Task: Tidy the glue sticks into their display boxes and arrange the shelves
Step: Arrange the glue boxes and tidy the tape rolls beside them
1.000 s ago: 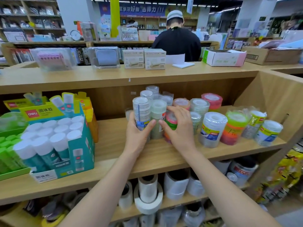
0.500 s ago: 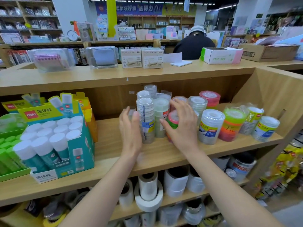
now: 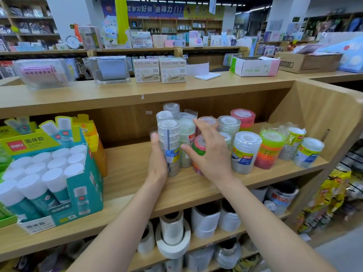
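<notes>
A teal display box [image 3: 84,185] full of white-capped glue sticks [image 3: 49,169] stands on the left of the middle shelf [image 3: 127,173]. Further right stand several wrapped tape stacks. My left hand [image 3: 157,161] lies flat against the left side of a tall clear tape stack [image 3: 170,142], fingers pointing up. My right hand [image 3: 211,154] hovers with fingers spread over a pink and green tape stack [image 3: 198,148] and holds nothing. A pale tape stack [image 3: 186,140] stands between the two hands.
A yellow box [image 3: 93,134] stands behind the teal one, and a green box [image 3: 6,219] sits at the far left. More tape stacks [image 3: 245,152] fill the shelf's right end by the wooden side panel [image 3: 318,114]. Large tape rolls [image 3: 172,240] sit on the lower shelf.
My left hand let go of the clear tape stack and now rests flat against its side. My right hand lifted and spread its fingers. The person behind the counter has left the view.
</notes>
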`<state>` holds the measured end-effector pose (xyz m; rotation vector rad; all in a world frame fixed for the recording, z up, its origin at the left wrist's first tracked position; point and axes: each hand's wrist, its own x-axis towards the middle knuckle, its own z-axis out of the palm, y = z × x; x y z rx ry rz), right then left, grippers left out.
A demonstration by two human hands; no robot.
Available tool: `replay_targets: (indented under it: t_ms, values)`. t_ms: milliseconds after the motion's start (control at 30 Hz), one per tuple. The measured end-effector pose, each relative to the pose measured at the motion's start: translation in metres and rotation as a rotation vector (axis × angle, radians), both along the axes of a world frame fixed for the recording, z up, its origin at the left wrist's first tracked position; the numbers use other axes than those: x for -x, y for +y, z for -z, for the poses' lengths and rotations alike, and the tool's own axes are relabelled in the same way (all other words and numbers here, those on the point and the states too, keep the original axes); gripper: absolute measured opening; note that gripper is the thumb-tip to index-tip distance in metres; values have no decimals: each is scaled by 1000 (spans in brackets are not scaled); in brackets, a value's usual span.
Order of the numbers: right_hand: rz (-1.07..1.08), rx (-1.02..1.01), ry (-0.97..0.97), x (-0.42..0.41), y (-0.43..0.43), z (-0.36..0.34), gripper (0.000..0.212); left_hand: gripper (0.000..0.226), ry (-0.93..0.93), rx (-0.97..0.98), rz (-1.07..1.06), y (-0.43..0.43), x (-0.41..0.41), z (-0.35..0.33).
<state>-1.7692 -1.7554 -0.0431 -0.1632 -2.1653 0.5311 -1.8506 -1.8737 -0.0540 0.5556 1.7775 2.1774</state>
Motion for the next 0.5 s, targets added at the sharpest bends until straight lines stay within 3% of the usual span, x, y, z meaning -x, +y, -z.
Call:
replay_targets:
  t_ms: [300, 500]
  values:
    - [-46, 6, 7, -2, 3, -1, 68, 59, 75, 27, -78, -10, -7, -2]
    - [-111, 10, 25, -9, 6, -2, 64, 67, 362, 215, -370, -20, -26, -7]
